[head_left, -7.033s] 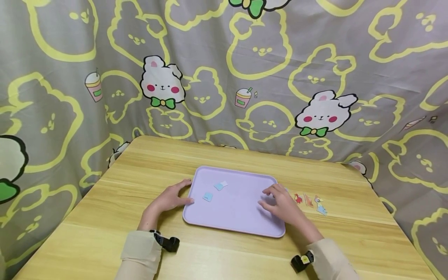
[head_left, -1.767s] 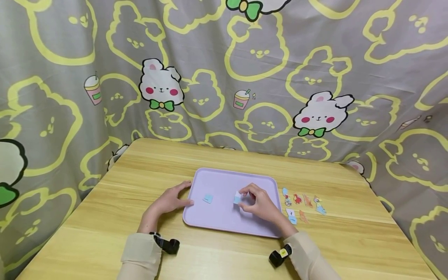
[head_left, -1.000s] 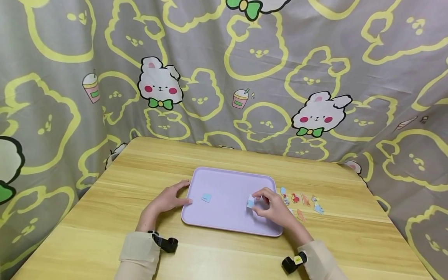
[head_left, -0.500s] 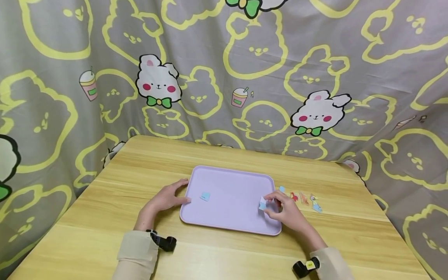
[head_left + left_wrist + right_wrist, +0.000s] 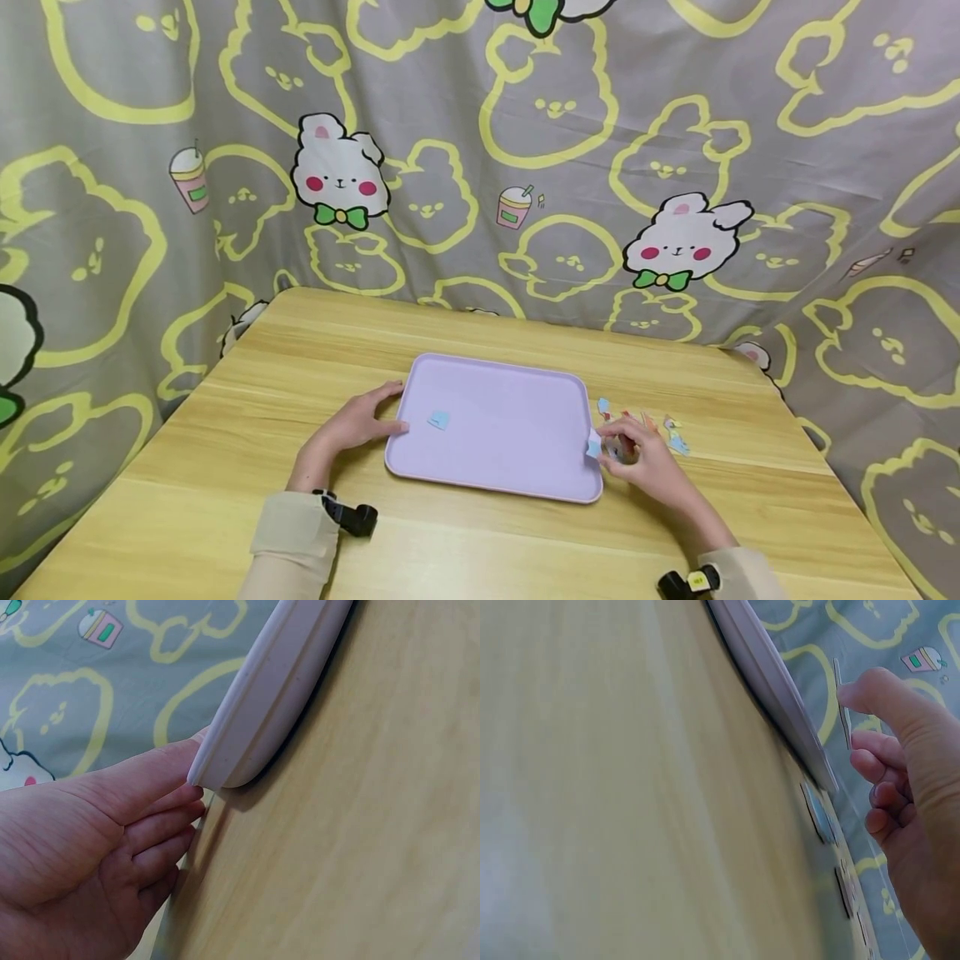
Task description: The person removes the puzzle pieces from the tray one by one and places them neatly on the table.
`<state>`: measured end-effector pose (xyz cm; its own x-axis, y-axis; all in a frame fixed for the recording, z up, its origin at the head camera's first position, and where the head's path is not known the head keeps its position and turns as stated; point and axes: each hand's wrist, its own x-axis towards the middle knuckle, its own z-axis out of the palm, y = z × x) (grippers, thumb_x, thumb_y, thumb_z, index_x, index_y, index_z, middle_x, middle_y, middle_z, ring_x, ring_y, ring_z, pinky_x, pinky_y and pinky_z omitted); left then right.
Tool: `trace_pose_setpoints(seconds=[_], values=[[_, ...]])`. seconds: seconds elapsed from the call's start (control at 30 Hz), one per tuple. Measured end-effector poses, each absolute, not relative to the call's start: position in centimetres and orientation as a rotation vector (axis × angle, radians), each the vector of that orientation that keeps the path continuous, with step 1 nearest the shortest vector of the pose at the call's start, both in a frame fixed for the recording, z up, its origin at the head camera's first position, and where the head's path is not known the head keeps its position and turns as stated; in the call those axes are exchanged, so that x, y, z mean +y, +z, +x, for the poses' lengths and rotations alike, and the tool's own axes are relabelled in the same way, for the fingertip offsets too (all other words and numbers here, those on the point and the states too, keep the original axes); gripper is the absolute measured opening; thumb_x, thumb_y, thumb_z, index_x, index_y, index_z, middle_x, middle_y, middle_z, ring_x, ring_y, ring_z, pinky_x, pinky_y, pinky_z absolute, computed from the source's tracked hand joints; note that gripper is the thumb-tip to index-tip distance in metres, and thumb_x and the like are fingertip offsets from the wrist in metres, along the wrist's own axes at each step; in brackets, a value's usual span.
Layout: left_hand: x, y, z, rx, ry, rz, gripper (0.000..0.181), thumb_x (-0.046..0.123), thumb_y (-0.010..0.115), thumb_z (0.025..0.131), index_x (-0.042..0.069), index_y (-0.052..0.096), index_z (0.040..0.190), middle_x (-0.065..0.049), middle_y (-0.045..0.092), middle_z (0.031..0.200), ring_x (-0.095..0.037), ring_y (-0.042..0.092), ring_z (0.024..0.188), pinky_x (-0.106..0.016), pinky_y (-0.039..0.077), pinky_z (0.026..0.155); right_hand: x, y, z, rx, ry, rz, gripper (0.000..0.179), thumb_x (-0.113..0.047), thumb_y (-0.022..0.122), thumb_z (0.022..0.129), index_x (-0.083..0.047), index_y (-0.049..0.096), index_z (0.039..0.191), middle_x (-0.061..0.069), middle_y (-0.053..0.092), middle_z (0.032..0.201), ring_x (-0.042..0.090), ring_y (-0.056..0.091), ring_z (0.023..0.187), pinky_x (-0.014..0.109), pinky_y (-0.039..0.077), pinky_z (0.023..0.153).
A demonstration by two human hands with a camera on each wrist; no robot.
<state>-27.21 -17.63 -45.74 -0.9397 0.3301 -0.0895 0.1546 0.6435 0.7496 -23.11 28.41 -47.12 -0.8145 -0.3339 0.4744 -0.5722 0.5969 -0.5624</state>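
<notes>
A lilac tray (image 5: 498,429) lies on the wooden table, with one light-blue puzzle piece (image 5: 438,420) near its left side. My left hand (image 5: 352,429) rests against the tray's left edge; in the left wrist view its thumb (image 5: 161,769) touches the rim and the fingers lie loosely beneath. At the tray's right edge, my right hand (image 5: 651,467) pinches a white-and-blue puzzle piece (image 5: 594,444) between thumb and fingers. In the right wrist view this thin piece (image 5: 842,705) is seen edge-on, held above the table beside the tray.
Several colourful puzzle pieces (image 5: 677,437) lie on the table right of the tray, partly hidden behind my right hand. A grey curtain (image 5: 450,108) with yellow outlines hangs behind and beside the table (image 5: 480,550). Each wrist carries a small black camera (image 5: 358,521).
My right hand first took the white-and-blue piece from the tray's left part and has carried it right, to the right rim. The left hand has stayed at the tray's left edge.
</notes>
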Motion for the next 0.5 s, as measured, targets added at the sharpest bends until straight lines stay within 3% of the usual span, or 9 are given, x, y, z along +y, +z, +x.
trace_pose_setpoints(seconds=[0.03,0.1,0.17,0.2,0.3,0.33,0.4,0.5], values=[[-17.6,-45.7,-27.2,2.646,1.178,0.395,0.072,0.029,0.070,0.091,0.006,0.037,0.151,-0.023,0.030,0.158,-0.046,0.026,0.146,-0.061,0.026,0.119,28.6,-47.1,-23.1,-2.501,1.047,0.741,0.041,0.002,0.084,0.068,-0.013,0.069,0.103,0.003,0.055,0.076,0.014,0.042,0.065,0.032,0.018,0.114],[-17.6,-45.6,-27.2,2.646,1.181,0.393,0.072,0.028,0.070,0.091,0.006,0.037,0.151,-0.023,0.031,0.158,-0.046,0.026,0.146,-0.061,0.026,0.119,28.8,-47.1,-23.0,-2.494,1.059,0.755,0.041,0.003,0.083,0.069,-0.010,0.069,0.104,0.005,0.049,0.072,0.015,0.041,0.063,0.014,0.015,0.114],[-17.6,-45.5,-27.2,2.645,1.180,0.392,0.072,0.028,0.070,0.091,0.006,0.037,0.151,-0.023,0.031,0.158,-0.046,0.026,0.146,-0.061,0.026,0.119,29.2,-47.1,-23.0,-2.491,1.066,0.766,0.040,0.005,0.082,0.069,-0.008,0.068,0.104,0.006,0.046,0.071,0.015,0.040,0.061,0.003,0.005,0.116],[-17.6,-45.5,-27.2,2.645,1.176,0.392,0.072,0.028,0.069,0.091,0.006,0.037,0.151,-0.023,0.031,0.158,-0.046,0.026,0.146,-0.061,0.026,0.119,29.4,-47.1,-22.9,-2.492,1.069,0.766,0.040,0.005,0.082,0.069,-0.007,0.068,0.104,0.005,0.047,0.072,0.015,0.041,0.061,0.002,0.006,0.116],[-17.6,-45.5,-27.2,2.646,1.172,0.391,0.071,0.029,0.069,0.091,0.006,0.037,0.150,-0.022,0.031,0.158,-0.046,0.026,0.146,-0.061,0.026,0.119,30.0,-47.0,-22.7,-2.533,1.053,0.721,0.038,0.004,0.082,0.071,-0.008,0.068,0.104,0.005,0.052,0.074,0.018,0.043,0.062,0.001,0.010,0.116],[-17.6,-45.5,-27.2,2.646,1.171,0.391,0.071,0.029,0.069,0.091,0.006,0.037,0.151,-0.022,0.031,0.158,-0.046,0.026,0.146,-0.061,0.026,0.119,30.2,-47.0,-22.6,-2.555,1.041,0.693,0.038,0.003,0.082,0.071,-0.008,0.068,0.104,0.005,0.056,0.077,0.021,0.051,0.067,0.005,0.012,0.119],[-17.6,-45.6,-27.2,2.645,1.173,0.388,0.071,0.029,0.069,0.091,0.006,0.037,0.150,-0.023,0.031,0.158,-0.046,0.026,0.146,-0.061,0.025,0.119,30.6,-47.0,-22.3,-2.602,1.029,0.632,0.036,0.001,0.082,0.072,-0.009,0.068,0.104,0.008,0.064,0.086,0.032,0.063,0.090,0.021,0.018,0.125],[-17.6,-45.6,-27.1,2.644,1.176,0.384,0.071,0.028,0.069,0.091,0.006,0.037,0.150,-0.023,0.031,0.158,-0.046,0.026,0.146,-0.061,0.025,0.119,31.3,-47.0,-21.8,-2.651,1.012,0.547,0.035,-0.002,0.082,0.073,-0.011,0.069,0.104,0.016,0.071,0.103,0.056,0.050,0.123,0.024,0.020,0.124]])
